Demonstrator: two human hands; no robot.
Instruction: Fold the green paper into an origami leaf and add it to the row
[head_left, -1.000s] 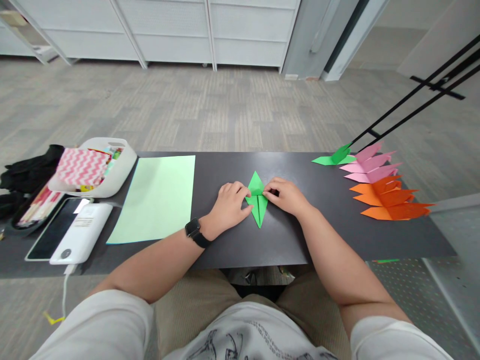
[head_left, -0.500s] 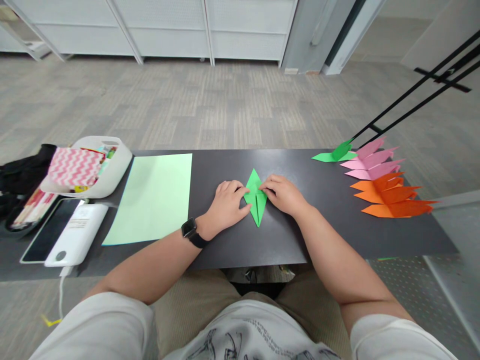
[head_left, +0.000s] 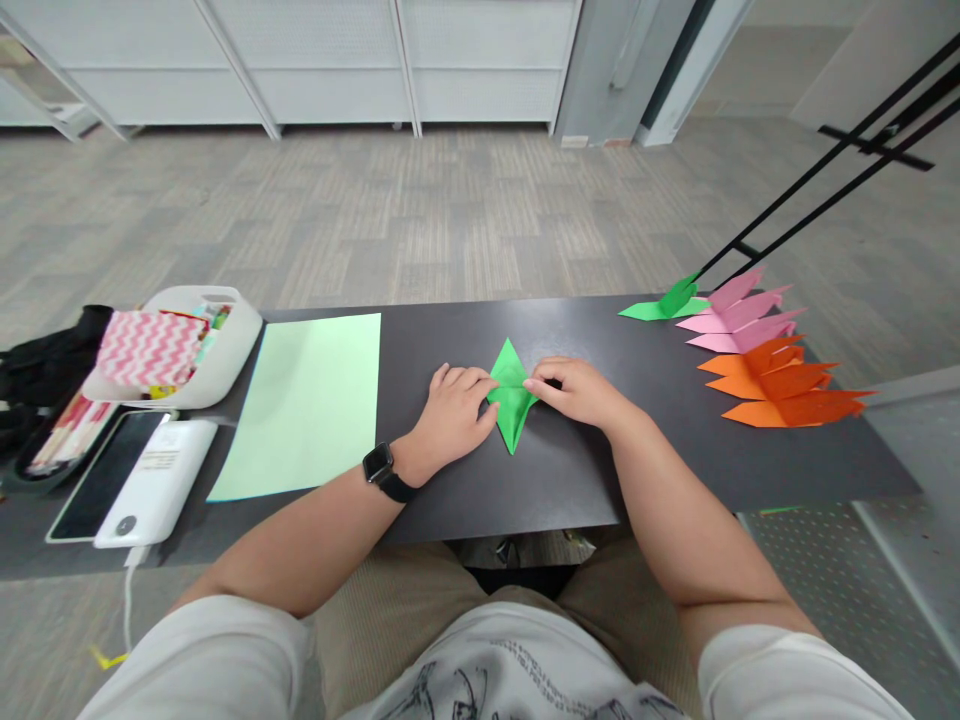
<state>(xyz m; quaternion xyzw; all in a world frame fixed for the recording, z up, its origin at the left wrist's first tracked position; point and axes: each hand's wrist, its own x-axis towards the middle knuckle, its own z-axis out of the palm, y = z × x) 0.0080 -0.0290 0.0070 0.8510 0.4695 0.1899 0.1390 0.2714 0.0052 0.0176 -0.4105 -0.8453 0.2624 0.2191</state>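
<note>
The green paper (head_left: pixel 513 402), likely light and crease-prone, is best edge-held: right edge pinched by the right hand (head_left: pixel 576 390), left touched by the spread left hand (head_left: pixel 456 408).

No wording can be read for certain. A few short lines of small print stand on the face of the white power bank (head_left: pixel 154 490), too tiny to make out, with a round grey mark near its cable end. Slanting rows of dark lettering run across the chest of the white T-shirt (head_left: pixel 480 650), above and beside line drawings; the letters are too small and creased to decipher.
</note>
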